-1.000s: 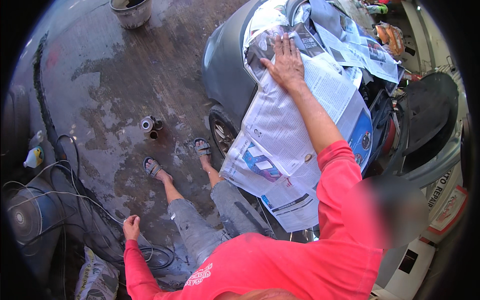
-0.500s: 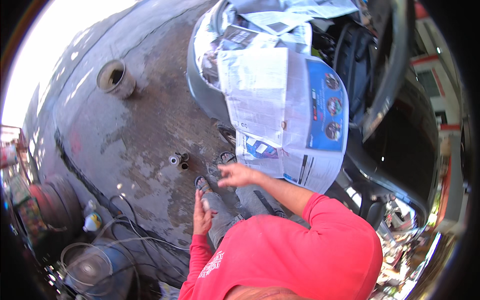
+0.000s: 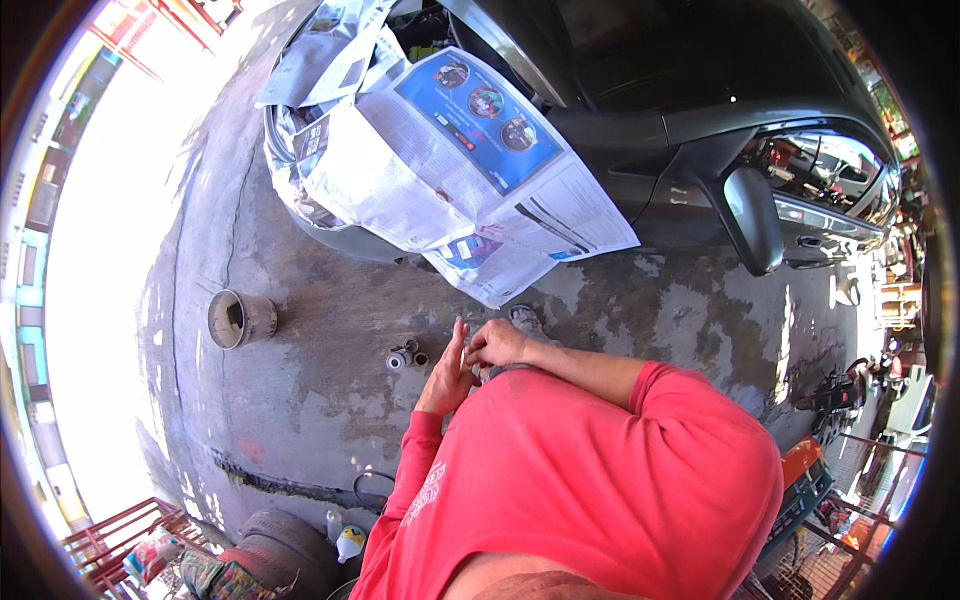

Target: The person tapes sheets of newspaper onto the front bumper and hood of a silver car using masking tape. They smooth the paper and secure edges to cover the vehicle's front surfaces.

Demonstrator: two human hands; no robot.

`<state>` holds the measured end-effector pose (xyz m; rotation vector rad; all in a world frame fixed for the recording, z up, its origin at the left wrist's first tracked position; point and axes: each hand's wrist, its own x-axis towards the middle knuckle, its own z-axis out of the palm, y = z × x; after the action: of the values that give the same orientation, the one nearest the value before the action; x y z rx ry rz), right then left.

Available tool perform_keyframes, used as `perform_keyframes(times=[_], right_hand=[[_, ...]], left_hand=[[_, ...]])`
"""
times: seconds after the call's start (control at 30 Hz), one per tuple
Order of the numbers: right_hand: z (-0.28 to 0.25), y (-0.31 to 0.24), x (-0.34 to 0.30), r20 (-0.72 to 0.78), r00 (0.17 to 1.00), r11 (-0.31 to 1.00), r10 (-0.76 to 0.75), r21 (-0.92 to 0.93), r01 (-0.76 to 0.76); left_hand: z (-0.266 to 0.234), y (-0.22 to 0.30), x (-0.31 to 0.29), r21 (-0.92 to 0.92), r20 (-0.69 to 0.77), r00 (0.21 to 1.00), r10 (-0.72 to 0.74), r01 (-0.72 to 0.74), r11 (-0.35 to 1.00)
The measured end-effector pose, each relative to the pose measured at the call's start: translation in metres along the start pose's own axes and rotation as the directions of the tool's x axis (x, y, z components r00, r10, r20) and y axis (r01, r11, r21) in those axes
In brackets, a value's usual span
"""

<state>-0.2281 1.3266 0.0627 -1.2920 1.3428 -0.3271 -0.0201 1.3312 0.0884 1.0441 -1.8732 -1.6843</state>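
The left hand (image 3: 446, 384) has its fingers extended, the right hand (image 3: 497, 344) curls close beside it; whether anything is pinched there, I cannot tell. Newspaper sheets (image 3: 385, 185) drape the dark car's (image 3: 690, 60) front corner; their loose lower edge needs gentle, flat smoothing.

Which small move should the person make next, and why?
Perhaps the right hand should leave the left hand and press the white-and-blue printed newspaper sheet against the dark glossy car, because the sheet's lower corner seems to hang loose and neither hand is on it.
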Motion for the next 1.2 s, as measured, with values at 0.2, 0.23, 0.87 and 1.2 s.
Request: perform_keyframes(times=[0.2,0.23,0.87,1.2], right_hand=[[-0.022,-0.02,0.001,-0.116,0.963,0.96,-0.242,-0.17,0.221],[-0.025,-0.019,0.004,-0.113,0.96,0.96,-0.257,-0.146,0.239],[-0.218,-0.028,-0.026,-0.237,0.855,0.883,-0.461,-0.024,0.469],[-0.411,0.016,0.045,-0.438,0.566,0.567,-0.698,-0.821,0.063]], left_hand=[[0.001,0.029,0.005,-0.191,-0.09,0.988,-0.124,0.105,0.976],[-0.001,0.03,0.002,-0.227,-0.107,0.982,-0.158,0.131,0.965],[0.024,-0.153,-0.115,-0.689,-0.716,0.131,-0.685,0.021,0.724],[0.078,-0.182,-0.093,-0.307,-0.646,0.488,-0.587,0.538,0.785]])
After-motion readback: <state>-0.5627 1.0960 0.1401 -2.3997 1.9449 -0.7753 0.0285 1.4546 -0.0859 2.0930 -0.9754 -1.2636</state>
